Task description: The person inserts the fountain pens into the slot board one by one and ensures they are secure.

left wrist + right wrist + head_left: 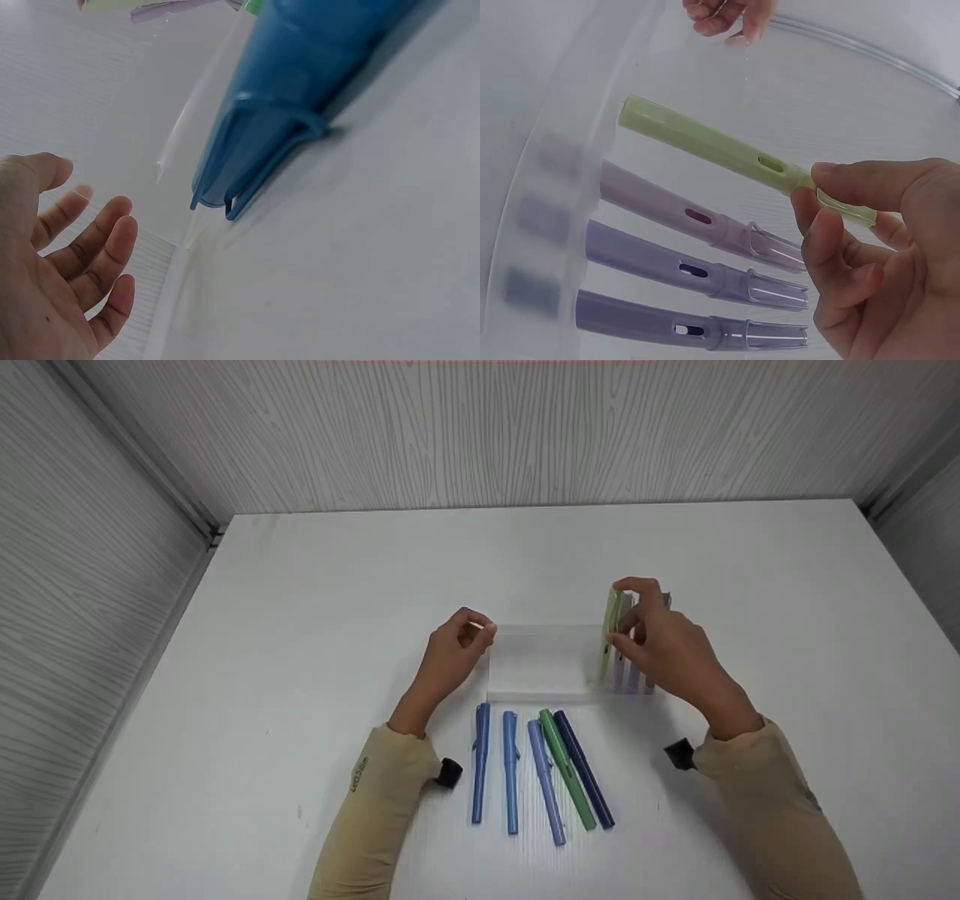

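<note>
My right hand [671,649] pinches a light green pen [697,142] near its clip end, between thumb and fingers. The pen leans upright at the right part of a clear plastic box [540,696]. Beside it in the box stand a pinkish pen [656,195] and two purple pens [641,255], side by side with clips up. At the box's far left corner my left hand [454,649] holds the edge between thumb and forefinger; its other fingers curve loosely in the left wrist view. The exact contact there is hard to see.
In front of the box lie a blue pen [481,765], a lighter blue pen [511,772], a periwinkle pen [546,784], a green pen [568,769] and a dark blue pen [585,769]. White table [337,585] surrounds them, with wood-grain panels [525,435] behind and beside.
</note>
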`<state>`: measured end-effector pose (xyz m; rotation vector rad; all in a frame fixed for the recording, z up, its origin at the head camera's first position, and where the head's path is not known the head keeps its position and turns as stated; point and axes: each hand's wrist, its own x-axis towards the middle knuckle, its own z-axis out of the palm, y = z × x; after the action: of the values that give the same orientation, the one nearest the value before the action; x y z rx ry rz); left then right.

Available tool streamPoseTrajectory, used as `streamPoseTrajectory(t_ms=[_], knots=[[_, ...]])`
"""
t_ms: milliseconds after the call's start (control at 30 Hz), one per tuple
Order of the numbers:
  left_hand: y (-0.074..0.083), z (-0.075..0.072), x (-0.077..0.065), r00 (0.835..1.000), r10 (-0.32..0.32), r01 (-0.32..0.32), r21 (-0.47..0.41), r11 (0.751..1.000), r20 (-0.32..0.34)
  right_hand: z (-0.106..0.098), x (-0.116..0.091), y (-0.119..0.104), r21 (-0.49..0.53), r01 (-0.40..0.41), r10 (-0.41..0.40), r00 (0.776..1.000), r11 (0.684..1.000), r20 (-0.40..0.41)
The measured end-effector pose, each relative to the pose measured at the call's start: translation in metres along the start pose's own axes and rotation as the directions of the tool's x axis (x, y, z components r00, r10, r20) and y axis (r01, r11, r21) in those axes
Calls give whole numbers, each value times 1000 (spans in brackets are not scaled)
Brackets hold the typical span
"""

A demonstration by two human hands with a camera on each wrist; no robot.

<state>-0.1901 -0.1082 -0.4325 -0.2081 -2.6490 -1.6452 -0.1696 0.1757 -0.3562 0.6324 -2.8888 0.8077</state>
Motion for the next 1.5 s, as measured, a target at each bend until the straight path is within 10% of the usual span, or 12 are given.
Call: streamPoseTrajectory(t_ms=[1500], knots=[[-2,1,2,1000,-23,23,-1,1000,2,11,2,1,-62,-26,31,997,998,76]])
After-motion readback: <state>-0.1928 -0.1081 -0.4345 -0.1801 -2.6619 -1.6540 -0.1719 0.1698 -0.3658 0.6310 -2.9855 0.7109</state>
